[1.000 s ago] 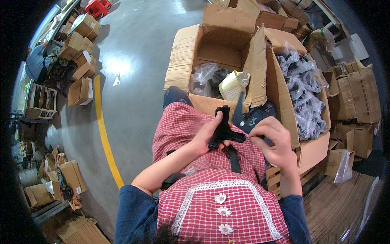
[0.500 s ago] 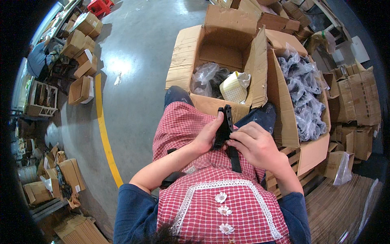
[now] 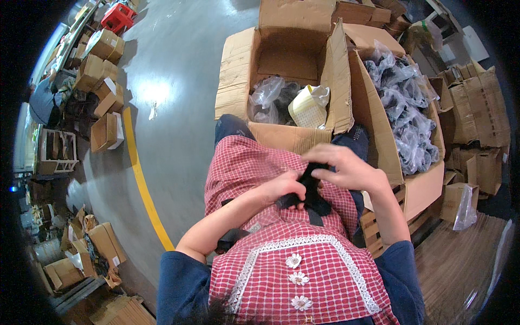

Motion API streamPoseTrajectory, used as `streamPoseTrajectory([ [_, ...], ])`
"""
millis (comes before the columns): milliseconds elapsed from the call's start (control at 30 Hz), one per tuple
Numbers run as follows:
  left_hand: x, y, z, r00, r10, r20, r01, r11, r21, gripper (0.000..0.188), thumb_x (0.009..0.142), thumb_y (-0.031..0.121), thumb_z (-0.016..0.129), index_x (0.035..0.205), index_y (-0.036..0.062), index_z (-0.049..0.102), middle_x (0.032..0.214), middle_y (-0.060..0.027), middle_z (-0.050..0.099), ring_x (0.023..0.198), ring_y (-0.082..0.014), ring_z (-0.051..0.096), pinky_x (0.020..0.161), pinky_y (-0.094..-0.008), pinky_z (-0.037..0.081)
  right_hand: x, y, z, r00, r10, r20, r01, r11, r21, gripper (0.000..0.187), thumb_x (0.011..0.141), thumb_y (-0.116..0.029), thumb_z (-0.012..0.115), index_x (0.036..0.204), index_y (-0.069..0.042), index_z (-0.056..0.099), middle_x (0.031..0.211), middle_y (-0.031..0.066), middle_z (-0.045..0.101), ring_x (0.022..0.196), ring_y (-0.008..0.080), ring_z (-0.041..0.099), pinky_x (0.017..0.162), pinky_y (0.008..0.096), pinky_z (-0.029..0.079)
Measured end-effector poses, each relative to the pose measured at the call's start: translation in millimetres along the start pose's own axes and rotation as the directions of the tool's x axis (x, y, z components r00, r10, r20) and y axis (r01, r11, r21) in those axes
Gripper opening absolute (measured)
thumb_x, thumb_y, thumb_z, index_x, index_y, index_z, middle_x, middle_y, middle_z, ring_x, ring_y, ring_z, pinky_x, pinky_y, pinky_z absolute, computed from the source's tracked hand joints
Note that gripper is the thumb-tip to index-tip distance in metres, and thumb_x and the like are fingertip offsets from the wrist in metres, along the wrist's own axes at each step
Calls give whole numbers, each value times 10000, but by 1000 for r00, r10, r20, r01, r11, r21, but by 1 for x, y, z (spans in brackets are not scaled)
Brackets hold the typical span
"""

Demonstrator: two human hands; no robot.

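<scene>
Over the lap, on a red checked apron (image 3: pixel 303 271): one small black item (image 3: pixel 310 187), shape hard to make out, pinched between left hand (image 3: pixel 281 188) and right hand (image 3: pixel 346 169), each grip closed on it. Ahead: open cardboard box (image 3: pixel 287 54) holding clear plastic bags (image 3: pixel 268 97) and a pale perforated piece (image 3: pixel 306 105). To the right: second carton (image 3: pixel 420 189) filled with bagged dark goods (image 3: pixel 406 108), contents unclear through plastic.

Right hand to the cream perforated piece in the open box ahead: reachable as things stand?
Probably yes, once freed. The right hand is closed on the black item over the lap, together with the left hand. The cream perforated piece lies uncovered in the open cardboard box straight ahead, flaps folded back, nothing between.
</scene>
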State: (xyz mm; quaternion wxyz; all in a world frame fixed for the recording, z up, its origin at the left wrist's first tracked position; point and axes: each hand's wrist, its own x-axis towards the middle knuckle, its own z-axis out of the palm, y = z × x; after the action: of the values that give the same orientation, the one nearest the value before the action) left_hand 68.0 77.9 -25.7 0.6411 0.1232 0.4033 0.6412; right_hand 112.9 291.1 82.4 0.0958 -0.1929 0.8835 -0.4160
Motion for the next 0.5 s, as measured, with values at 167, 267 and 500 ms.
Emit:
streamPoseTrajectory([
  [167, 0, 34, -3, 985, -173, 12, 171, 983, 71, 359, 819, 121, 662, 1116, -65, 583, 835, -143, 693, 602, -184, 681, 458, -267, 546, 12, 31, -11, 974, 80, 213, -126, 970, 210, 351, 794, -96, 756, 1129, -9, 698, 1048, 127, 696, 1000, 278, 666, 898, 375, 520],
  [267, 10, 66, -11, 981, -148, 127, 122, 974, 191, 437, 916, 263, 638, 1211, -53, 571, 974, -155, 714, 672, -203, 715, 491, -282, 577, 11, 63, -9, 961, 99, 258, -196, 904, 380, 339, 783, -53, 759, 1116, -1, 723, 1017, 101, 722, 919, 225, 699, 837, 348, 559],
  [500, 112, 99, -128, 872, 48, -487, 183, 890, 417, 313, 983, 269, 603, 1138, 8, 679, 1003, -99, 734, 761, -180, 714, 672, -328, 588, -21, 124, 22, 683, 671, 291, -470, 99, 877, 344, 767, 53, 708, 1106, 105, 692, 839, 189, 724, 661, 218, 722, 607, 285, 603],
])
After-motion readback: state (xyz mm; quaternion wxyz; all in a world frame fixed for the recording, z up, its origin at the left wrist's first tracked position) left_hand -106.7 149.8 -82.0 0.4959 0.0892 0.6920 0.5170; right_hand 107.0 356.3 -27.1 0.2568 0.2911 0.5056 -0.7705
